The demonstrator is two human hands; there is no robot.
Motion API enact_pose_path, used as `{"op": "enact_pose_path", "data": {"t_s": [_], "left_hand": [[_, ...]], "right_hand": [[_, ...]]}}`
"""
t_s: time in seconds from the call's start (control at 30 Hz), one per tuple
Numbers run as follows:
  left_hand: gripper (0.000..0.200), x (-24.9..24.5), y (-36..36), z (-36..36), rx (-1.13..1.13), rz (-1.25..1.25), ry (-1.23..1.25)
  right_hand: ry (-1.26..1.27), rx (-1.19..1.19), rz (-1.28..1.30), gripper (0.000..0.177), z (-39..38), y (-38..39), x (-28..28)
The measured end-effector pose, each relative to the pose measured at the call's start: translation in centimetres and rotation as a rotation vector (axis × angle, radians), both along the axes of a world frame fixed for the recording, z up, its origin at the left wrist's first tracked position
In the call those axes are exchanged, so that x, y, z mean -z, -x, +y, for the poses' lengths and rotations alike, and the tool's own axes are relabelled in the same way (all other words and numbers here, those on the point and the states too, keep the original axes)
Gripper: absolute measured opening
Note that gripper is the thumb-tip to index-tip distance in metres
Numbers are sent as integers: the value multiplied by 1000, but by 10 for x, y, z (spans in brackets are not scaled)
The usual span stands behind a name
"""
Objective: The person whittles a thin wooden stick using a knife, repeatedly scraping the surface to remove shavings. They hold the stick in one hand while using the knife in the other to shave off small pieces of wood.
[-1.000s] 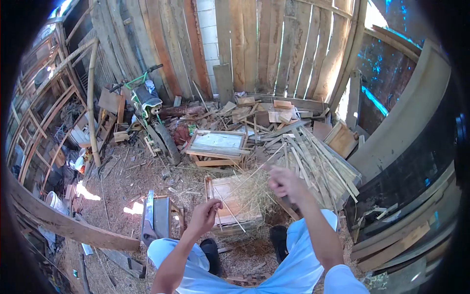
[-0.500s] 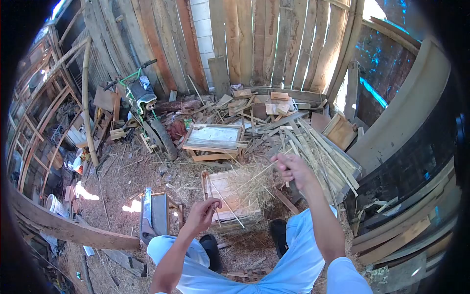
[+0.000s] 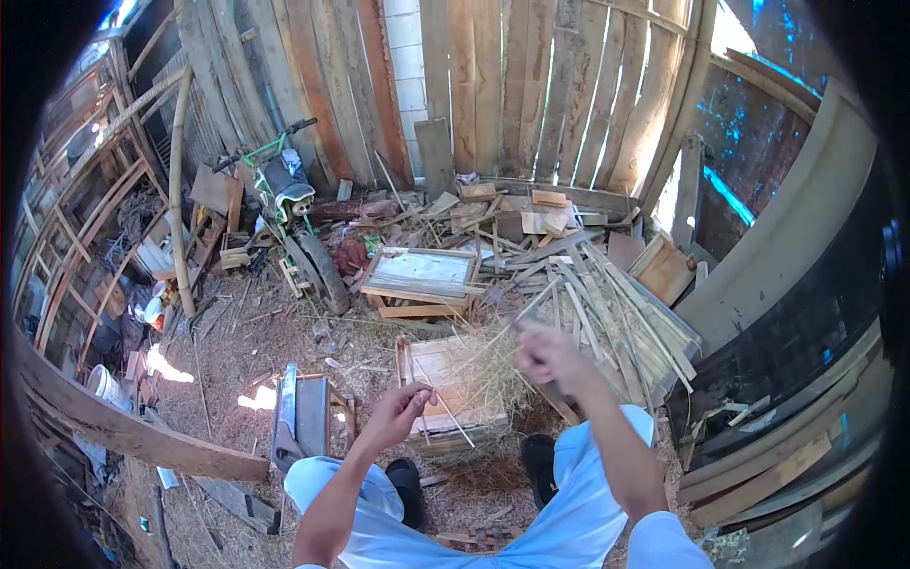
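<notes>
My left hand [image 3: 398,415] is closed in a pinch on a thin pale strip [image 3: 536,302], apparently split bamboo or wood, which slants up to the right. Fingers curled, my right hand [image 3: 559,362] grips what looks like a dark knife; motion blurs it, and the fingers hide most of it. Below both hands stands a low wooden box [image 3: 414,353] with a pale top. A tangle of fine shavings [image 3: 498,379] covers its right side. One loose thin stick [image 3: 455,419] lies across its front, near my left hand.
A hand saw [image 3: 284,417] rests against a small dark-topped stool [image 3: 313,412] at left. Split strips [image 3: 626,313] lie piled at right. Beyond are a wooden frame [image 3: 422,275], scrap wood and a small green motorbike [image 3: 289,204]. A thick beam [image 3: 142,436] crosses lower left.
My right hand has moved slightly down and left and is now blurred by motion. My left hand has hardly moved. The whole view has shifted a little.
</notes>
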State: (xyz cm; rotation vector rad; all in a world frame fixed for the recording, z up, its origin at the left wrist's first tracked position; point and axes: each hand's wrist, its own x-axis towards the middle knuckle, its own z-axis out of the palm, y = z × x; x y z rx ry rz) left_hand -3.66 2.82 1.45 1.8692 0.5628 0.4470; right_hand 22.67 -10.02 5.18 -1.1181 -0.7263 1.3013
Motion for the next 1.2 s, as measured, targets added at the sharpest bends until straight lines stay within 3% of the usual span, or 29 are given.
{"op": "enact_pose_path", "data": {"t_s": [0.07, 0.13, 0.27, 0.4, 0.6, 0.7, 0.77, 0.8, 0.87, 0.97, 1.07, 1.1, 1.2], "left_hand": [[26, 1, -4, -3, 72, 8, 108], [27, 2, -5, -2, 94, -3, 206], [26, -5, 0, 7, 198, -9, 426], [25, -4, 10, 11, 234, 12, 444], [26, -3, 6, 4, 231, 6, 492], [26, -5, 6, 7, 227, 46, 464], [25, 3, 6, 12, 238, 40, 196], [25, 7, 4, 15, 230, 35, 197], [24, 15, 3, 19, 167, 71, -218], [21, -5, -17, -1, 21, 63, -318], [18, -10, -33, -11, 44, 145, -179], [15, -3, -36, -13, 24, 18, -213], [14, 5, -40, -8, -16, -9, -237]], "right_hand": [[-16, -55, -18, 37, 12, 20, 9], [-68, -161, 146, 36, 20, 23, 15], [-85, -93, 82, 34, 16, -5, 9], [-134, 86, 95, 32, 3, -39, 2], [-94, 133, 62, 34, -7, -57, -3], [-83, 116, 22, 34, -6, -57, -3], [-79, 105, 12, 35, -3, -52, 5], [-72, 92, 4, 35, -1, -45, 5], [-46, 77, -29, 34, 1, -31, 3], [-40, 28, -79, 35, 9, -4, 4], [2, -66, -72, 34, 20, 15, 15], [8, -40, -78, 34, 21, 15, 12], [15, -64, -52, 33, 22, 5, 7]]}}
